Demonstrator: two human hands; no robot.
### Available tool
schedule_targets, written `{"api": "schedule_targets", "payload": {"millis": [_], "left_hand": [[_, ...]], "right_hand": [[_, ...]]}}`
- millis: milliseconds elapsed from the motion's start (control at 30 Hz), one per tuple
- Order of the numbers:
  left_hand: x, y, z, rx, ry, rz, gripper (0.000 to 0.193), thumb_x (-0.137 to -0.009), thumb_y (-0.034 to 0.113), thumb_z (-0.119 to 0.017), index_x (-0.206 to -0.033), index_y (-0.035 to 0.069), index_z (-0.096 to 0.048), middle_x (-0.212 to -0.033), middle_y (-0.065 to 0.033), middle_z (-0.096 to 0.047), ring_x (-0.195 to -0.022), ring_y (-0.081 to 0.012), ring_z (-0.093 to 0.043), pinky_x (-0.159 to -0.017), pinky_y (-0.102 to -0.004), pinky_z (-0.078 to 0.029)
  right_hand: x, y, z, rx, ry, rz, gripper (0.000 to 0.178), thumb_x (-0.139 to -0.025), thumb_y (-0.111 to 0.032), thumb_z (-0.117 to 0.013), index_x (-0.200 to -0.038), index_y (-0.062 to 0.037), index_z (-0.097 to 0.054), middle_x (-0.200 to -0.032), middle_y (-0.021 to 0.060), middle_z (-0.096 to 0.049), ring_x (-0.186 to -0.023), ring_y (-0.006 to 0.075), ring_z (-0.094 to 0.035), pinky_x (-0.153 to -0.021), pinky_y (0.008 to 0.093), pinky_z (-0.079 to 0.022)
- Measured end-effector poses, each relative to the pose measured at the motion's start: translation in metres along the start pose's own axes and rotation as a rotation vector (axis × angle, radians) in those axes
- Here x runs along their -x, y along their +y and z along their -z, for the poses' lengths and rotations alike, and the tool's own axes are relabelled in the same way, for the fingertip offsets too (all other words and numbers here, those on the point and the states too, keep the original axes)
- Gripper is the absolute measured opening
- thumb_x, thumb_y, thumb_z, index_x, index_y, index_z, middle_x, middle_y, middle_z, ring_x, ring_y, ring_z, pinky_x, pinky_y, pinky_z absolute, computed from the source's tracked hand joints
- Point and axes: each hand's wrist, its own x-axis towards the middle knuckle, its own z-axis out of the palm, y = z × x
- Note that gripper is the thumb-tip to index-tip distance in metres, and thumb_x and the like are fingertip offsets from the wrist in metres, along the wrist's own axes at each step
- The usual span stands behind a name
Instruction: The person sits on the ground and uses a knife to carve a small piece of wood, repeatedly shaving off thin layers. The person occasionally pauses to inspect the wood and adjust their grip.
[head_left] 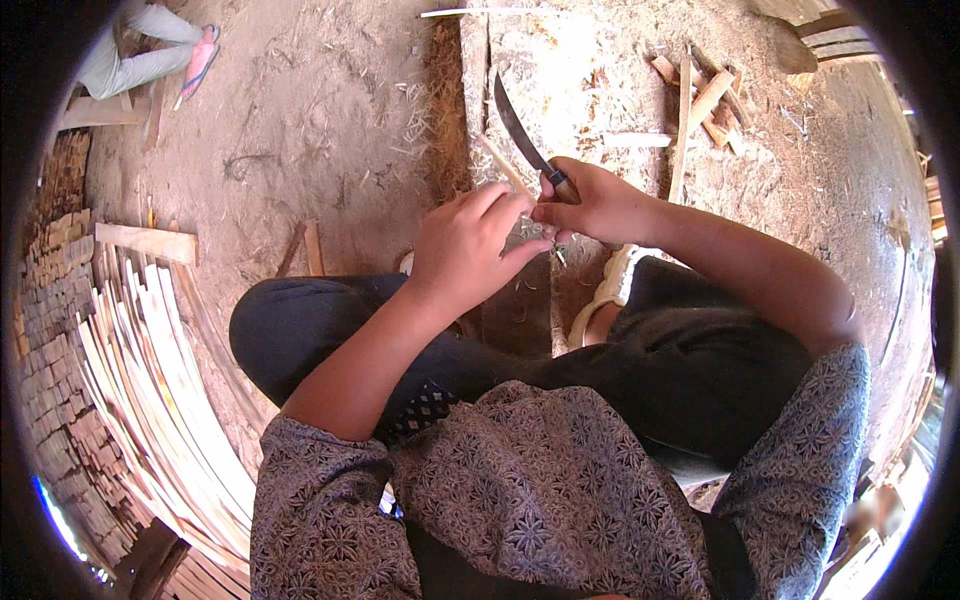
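Note:
My right hand (605,203) is closed round the wooden handle of a knife (516,128) with a dark, curved blade. The blade points up and away, leaning left. Close beside it on the left, my left hand (462,238) has its fingers curled round a thin pale wooden strip (505,163). One end of the strip sticks out past the fingers, beside the blade. Its other end is hidden by my hands. The fingertips of both hands nearly meet, and my left thumb reaches toward my right hand.
Long pale strips (165,380) lie in a bundle at my left, beside stacked short wood pieces (60,330). Scrap wood (705,100) lies at the far right, near a wooden stump (785,45). Shavings litter the ground. Another person's leg and sandal (200,62) show at far left.

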Motion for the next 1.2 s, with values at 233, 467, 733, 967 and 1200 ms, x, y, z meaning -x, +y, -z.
{"api": "schedule_targets", "payload": {"millis": [233,467,733,967,1200], "left_hand": [[-0.003,-0.012,-0.009,0.085,0.171,0.008,0.031,-0.085,0.032,-0.081,-0.100,0.010,-0.064,-0.097,-0.0051,-0.067,-0.085,-0.0292,-0.071,-0.068,-0.0396,-0.056],[0.014,-0.014,-0.002,0.233,0.243,0.015,0.027,-0.084,0.011,-0.082,-0.106,0.004,-0.068,-0.101,-0.0108,-0.069,-0.090,-0.0270,-0.071,-0.073,-0.0359,-0.057],[0.001,-0.026,0.016,0.201,0.389,-0.009,0.011,-0.086,0.002,-0.077,-0.095,0.002,-0.072,-0.094,-0.0114,-0.070,-0.086,-0.0264,-0.071,-0.078,-0.0362,-0.056],[-0.005,-0.017,0.015,0.102,0.345,-0.046,0.015,-0.084,0.003,-0.078,-0.097,0.004,-0.070,-0.096,-0.0106,-0.069,-0.087,-0.0280,-0.070,-0.077,-0.0374,-0.056],[0.000,-0.016,0.010,0.001,0.279,-0.227,0.020,-0.082,0.006,-0.082,-0.094,0.004,-0.066,-0.093,-0.0094,-0.068,-0.085,-0.0276,-0.069,-0.072,-0.0378,-0.055]], "right_hand": [[-0.008,-0.014,-0.001,0.017,-0.016,-0.019,0.026,-0.101,-0.022,-0.068,-0.106,-0.0026,-0.052,-0.089,0.0067,-0.066,-0.080,0.0106,-0.067,-0.069,0.0266,-0.056],[-0.013,-0.032,-0.016,0.224,-0.037,0.020,0.031,-0.100,-0.030,-0.070,-0.106,-0.0036,-0.053,-0.088,0.0061,-0.067,-0.075,0.0098,-0.066,-0.068,0.0258,-0.056],[-0.007,-0.040,-0.008,0.041,0.176,0.068,0.048,-0.104,-0.049,-0.057,-0.108,-0.0019,-0.055,-0.082,0.0067,-0.065,-0.057,0.0132,-0.062,-0.052,0.0281,-0.055],[-0.005,0.015,0.049,0.436,0.091,-0.186,0.058,-0.107,-0.053,-0.043,-0.134,-0.0040,-0.060,-0.080,0.0100,-0.066,-0.067,0.0165,-0.064,-0.061,0.0341,-0.054],[0.008,0.022,0.043,0.397,-0.153,-0.350,0.055,-0.109,-0.049,-0.044,-0.147,-0.0093,-0.044,-0.079,0.0115,-0.067,-0.072,0.0196,-0.068,-0.066,0.0370,-0.054]]}}
